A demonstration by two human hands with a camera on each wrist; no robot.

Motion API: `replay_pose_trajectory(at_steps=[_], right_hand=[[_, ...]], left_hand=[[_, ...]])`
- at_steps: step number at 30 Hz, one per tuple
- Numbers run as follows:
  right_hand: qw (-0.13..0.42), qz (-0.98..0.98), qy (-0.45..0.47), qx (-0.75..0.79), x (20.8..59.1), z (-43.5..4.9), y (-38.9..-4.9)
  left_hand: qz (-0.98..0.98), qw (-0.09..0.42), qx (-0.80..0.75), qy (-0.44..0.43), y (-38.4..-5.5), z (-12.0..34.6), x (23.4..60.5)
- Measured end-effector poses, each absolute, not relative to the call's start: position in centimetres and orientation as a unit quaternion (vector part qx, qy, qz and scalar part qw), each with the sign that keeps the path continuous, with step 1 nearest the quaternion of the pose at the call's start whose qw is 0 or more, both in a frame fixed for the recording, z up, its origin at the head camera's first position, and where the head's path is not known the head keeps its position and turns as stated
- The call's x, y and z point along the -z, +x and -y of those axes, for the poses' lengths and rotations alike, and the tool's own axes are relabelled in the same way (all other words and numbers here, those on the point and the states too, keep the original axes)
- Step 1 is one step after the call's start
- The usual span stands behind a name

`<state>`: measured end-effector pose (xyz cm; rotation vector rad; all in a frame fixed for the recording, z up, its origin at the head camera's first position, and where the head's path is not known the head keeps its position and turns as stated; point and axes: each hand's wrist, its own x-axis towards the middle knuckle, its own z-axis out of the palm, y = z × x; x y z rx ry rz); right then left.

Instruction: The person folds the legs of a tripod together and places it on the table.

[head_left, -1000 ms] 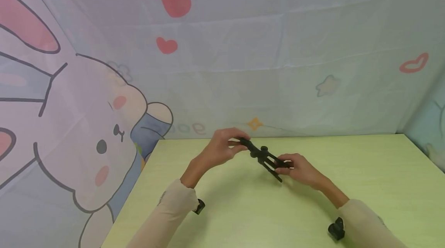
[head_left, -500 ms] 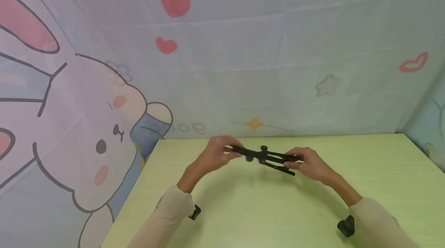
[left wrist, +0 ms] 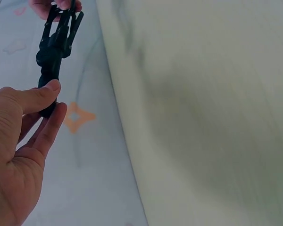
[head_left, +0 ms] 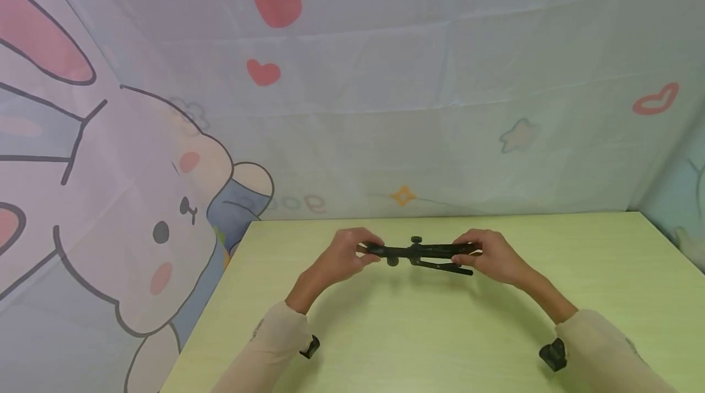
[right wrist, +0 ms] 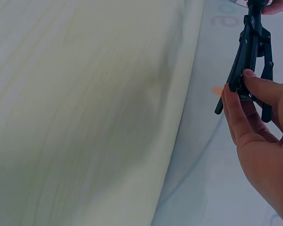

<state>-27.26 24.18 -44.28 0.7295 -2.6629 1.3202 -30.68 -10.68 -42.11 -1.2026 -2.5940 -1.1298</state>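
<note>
A small black tripod is held nearly level above the table, its legs toward the right and knobs near its middle. My left hand pinches its head end between thumb and fingers; in the left wrist view that hand grips the dark end of the tripod. At the other end my right hand pinches the legs. In the right wrist view the right hand has its thumb and fingertips on the tripod, with one leg spread a little to each side.
The pale yellow-green table lies below both hands. Behind it hangs a cloth backdrop with printed hearts and a large rabbit at the left. Black wrist cameras show under the cream sleeves.
The tripod has turned from a slant down to the right to nearly level. My right hand has moved right and up, toward the leg ends; the left hand has dropped slightly.
</note>
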Motion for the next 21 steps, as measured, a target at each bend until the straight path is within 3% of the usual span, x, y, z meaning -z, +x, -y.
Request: replay_pose_trajectory(at_steps=[21], right_hand=[[0.028,0.877,0.263,-0.401,46.6,-23.3,-28.6]], left_hand=[[0.873,-0.022,0.305,-0.379,-32.1,10.5,45.4]])
